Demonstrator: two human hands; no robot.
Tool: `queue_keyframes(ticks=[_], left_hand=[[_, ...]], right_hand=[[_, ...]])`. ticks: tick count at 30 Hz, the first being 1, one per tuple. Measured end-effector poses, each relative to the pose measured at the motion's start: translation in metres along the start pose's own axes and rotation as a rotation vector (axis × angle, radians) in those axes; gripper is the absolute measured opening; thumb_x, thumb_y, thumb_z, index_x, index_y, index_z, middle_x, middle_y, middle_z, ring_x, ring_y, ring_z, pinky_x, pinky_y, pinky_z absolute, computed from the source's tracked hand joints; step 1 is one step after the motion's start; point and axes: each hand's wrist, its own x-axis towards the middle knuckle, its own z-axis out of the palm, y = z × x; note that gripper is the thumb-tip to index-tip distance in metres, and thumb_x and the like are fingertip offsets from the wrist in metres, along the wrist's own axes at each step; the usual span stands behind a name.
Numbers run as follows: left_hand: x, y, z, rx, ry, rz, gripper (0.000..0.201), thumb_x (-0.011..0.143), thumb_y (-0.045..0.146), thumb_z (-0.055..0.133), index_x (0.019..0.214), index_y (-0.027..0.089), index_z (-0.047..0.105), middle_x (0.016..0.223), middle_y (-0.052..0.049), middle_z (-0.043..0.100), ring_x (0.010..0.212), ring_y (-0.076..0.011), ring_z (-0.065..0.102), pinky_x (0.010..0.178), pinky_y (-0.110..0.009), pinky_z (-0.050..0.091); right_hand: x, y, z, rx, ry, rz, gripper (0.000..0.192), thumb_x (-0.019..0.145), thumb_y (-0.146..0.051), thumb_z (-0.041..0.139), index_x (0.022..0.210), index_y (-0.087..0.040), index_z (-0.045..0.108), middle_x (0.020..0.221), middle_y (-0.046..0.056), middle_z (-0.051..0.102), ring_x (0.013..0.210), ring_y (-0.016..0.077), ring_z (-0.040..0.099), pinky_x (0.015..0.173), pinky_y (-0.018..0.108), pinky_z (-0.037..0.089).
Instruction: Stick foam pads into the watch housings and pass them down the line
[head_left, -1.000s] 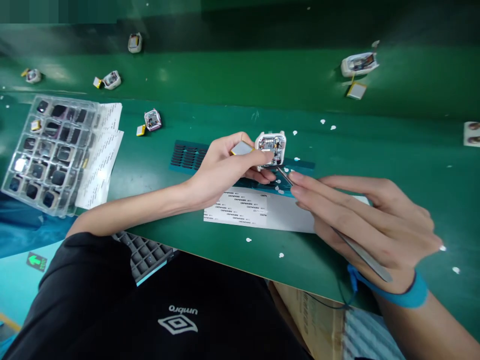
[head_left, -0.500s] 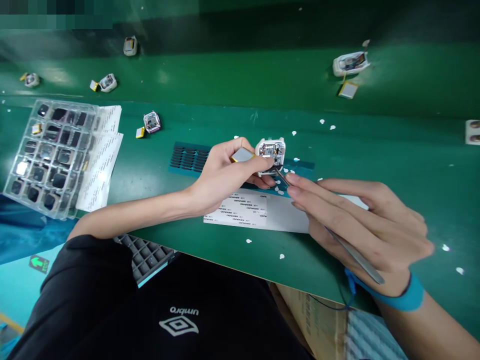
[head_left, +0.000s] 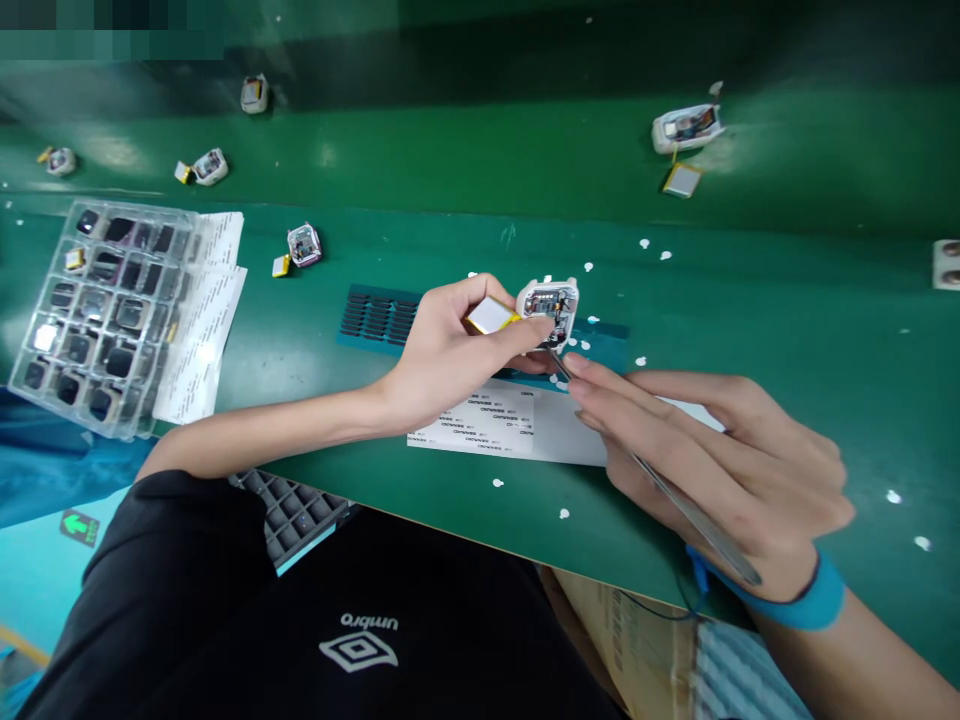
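My left hand point(head_left: 457, 345) is closed around an opened white watch case point(head_left: 551, 305), its thumb lying over the inner circuit board. A silver battery with yellow edges point(head_left: 493, 316) sticks out between that thumb and the forefinger. In my right hand point(head_left: 697, 440) is a pair of metal tweezers point(head_left: 694, 515), pinched near the front, with the tail running back under the palm. The tweezer tips are at the lower edge of the case; whether they grip anything there is too small to tell. Under the hands lies a blue sheet with black strips point(head_left: 380, 318).
White printed paper point(head_left: 480, 420) lies below the hands. A clear tray point(head_left: 97, 310) of watch parts stands at left on more paper. Other opened cases, one with a battery point(head_left: 682, 180), sit along the back. Small white stickers dot the green bench point(head_left: 420, 500). A blue wrist strap point(head_left: 795, 595) trails a cord.
The watch case has shifted slightly right and tilted in my left hand, showing more of the battery. My right hand with the tweezers has moved a little left and down.
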Motion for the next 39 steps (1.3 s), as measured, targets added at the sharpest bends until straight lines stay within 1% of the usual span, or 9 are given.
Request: queue_keyframes(ticks=[4,8,19,24,27,30,34,36,39], left_hand=[[0.004,-0.003,-0.001,-0.008,0.046,0.059,0.016,0.093,0.018,0.073,0.100,0.020,0.059,0.075,0.005,0.070,0.072,-0.0136,0.077,0.077,-0.031,0.068],[0.010,-0.005,-0.004,0.058,0.059,0.129,0.025,0.095,0.020,0.073,0.116,0.021,0.061,0.079,0.004,0.073,0.074,-0.0157,0.079,0.076,-0.031,0.068],[0.005,0.000,-0.008,0.235,0.028,0.259,0.029,0.096,0.028,0.074,0.121,0.020,0.061,0.089,0.001,0.073,0.078,-0.0158,0.079,0.074,-0.028,0.067],[0.012,0.004,-0.013,0.245,-0.118,0.209,0.028,0.084,0.018,0.080,0.104,0.016,0.061,0.083,0.002,0.071,0.076,-0.0149,0.077,0.074,-0.029,0.068],[0.043,0.012,-0.041,0.354,-0.070,0.290,0.037,0.079,0.023,0.085,0.105,0.018,0.059,0.086,0.001,0.071,0.070,-0.0144,0.074,0.070,-0.033,0.067],[0.097,0.030,-0.093,0.651,0.128,0.412,0.048,0.078,0.033,0.089,0.116,0.024,0.060,0.081,0.002,0.069,0.072,-0.0141,0.068,0.070,-0.035,0.062],[0.157,0.054,-0.149,0.954,0.328,0.449,0.037,0.065,0.032,0.096,0.086,0.023,0.067,0.075,-0.001,0.063,0.106,-0.0262,0.053,0.115,-0.057,0.044],[0.172,0.051,-0.150,1.007,0.348,0.523,0.034,0.064,0.032,0.094,0.084,0.024,0.067,0.081,-0.004,0.065,0.123,-0.0327,0.040,0.125,-0.063,0.027],[0.192,0.026,-0.112,1.084,0.259,0.686,0.023,0.075,0.033,0.083,0.094,0.026,0.072,0.098,-0.006,0.072,0.132,-0.0352,0.034,0.122,-0.058,0.029]], right_hand=[[0.000,0.001,0.008,0.012,0.018,0.034,0.089,0.090,-0.001,0.075,0.167,-0.025,0.038,0.131,0.005,0.075,0.094,0.0278,0.079,0.075,0.038,0.067],[-0.001,0.001,0.008,0.050,0.033,0.086,0.091,0.090,0.000,0.075,0.167,-0.030,0.037,0.132,0.005,0.075,0.100,0.0278,0.079,0.081,0.039,0.067],[-0.002,0.002,0.007,0.070,-0.002,0.138,0.089,0.093,0.000,0.072,0.167,-0.035,0.037,0.137,0.002,0.073,0.106,0.0296,0.078,0.081,0.043,0.067],[-0.001,0.002,0.005,0.027,0.065,0.099,0.087,0.091,0.001,0.075,0.165,-0.029,0.042,0.132,0.005,0.076,0.100,0.0283,0.078,0.076,0.041,0.066],[0.000,0.004,0.003,0.000,0.078,0.069,0.083,0.090,0.000,0.076,0.163,-0.024,0.046,0.133,0.007,0.075,0.099,0.0274,0.078,0.077,0.040,0.066],[0.002,0.006,0.002,-0.041,0.122,0.016,0.069,0.087,0.000,0.079,0.151,-0.016,0.059,0.131,0.010,0.076,0.097,0.0266,0.077,0.079,0.040,0.066],[0.005,0.007,0.001,-0.104,0.175,-0.010,0.051,0.089,-0.003,0.079,0.137,-0.015,0.067,0.126,0.007,0.078,0.094,0.0237,0.076,0.079,0.036,0.065],[0.006,0.007,0.001,-0.114,0.197,-0.015,0.051,0.090,-0.004,0.078,0.138,-0.017,0.066,0.126,0.005,0.079,0.094,0.0223,0.076,0.079,0.035,0.066],[0.006,0.006,0.003,-0.117,0.216,-0.032,0.052,0.090,-0.004,0.078,0.138,-0.017,0.065,0.125,0.005,0.079,0.095,0.0223,0.076,0.080,0.034,0.067]])
